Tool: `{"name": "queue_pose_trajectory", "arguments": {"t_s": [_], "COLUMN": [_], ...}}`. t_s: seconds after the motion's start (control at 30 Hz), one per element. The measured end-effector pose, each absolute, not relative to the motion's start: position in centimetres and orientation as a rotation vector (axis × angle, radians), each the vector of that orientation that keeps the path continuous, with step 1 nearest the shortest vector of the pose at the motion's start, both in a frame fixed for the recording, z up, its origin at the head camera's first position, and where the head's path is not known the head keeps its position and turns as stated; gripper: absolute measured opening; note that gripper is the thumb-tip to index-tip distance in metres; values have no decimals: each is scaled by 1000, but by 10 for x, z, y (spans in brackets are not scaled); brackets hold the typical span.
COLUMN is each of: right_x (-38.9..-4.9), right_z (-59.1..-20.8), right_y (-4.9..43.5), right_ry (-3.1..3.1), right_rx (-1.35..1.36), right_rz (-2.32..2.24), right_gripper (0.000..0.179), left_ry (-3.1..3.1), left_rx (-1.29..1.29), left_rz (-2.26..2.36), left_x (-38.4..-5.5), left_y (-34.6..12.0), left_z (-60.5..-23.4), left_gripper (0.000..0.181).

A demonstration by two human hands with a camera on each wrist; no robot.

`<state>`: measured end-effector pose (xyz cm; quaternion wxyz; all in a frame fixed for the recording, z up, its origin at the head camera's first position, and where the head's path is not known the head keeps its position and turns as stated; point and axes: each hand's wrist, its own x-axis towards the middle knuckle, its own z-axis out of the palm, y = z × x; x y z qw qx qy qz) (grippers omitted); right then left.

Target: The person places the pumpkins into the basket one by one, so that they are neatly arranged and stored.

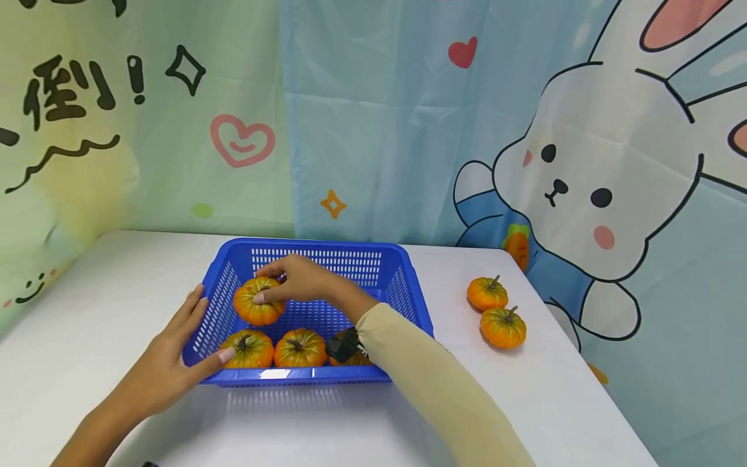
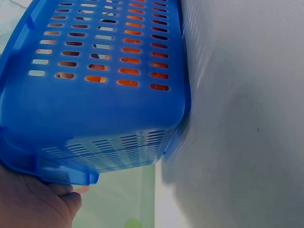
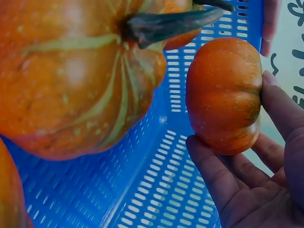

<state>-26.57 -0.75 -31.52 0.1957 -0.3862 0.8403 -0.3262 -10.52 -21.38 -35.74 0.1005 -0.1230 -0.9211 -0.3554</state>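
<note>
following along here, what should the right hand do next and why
Probably lower the pumpkin and let go: the right hand holds it in the blue basket, behind the front pumpkins, with bare floor beside it, while the left hand touches the rim.

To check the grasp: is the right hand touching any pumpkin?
Touching. The right wrist view shows the right hand gripping one pumpkin from both sides.

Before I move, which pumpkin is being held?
The pumpkin behind the basket's front row: the right hand pinches it; that row's three and the table's two are unheld.
</note>
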Motion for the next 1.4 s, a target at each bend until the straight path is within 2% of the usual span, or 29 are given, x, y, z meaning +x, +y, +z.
{"name": "queue_pose_trajectory", "arguments": {"t_s": [0.23,0.87,1.4], "right_x": [-262,-264,-270], "right_z": [-316,-319,-326], "right_y": [-16,-23,-18], "right_ry": [2366,2445,2317], "right_rx": [-1158,-1020,-1008], "right_rz": [-791,-676,-651], "right_gripper": [51,49,62], "left_ry": [-2727,-2701,-2723], "left_rx": [-361,-373,-363], "left_rz": [-1051,-1063,-1055], "left_x": [-105,-105,-108], "left_y": [-214,-213,-215], "left_z": [-357,-359,-359], "left_gripper": [90,90,91]}}
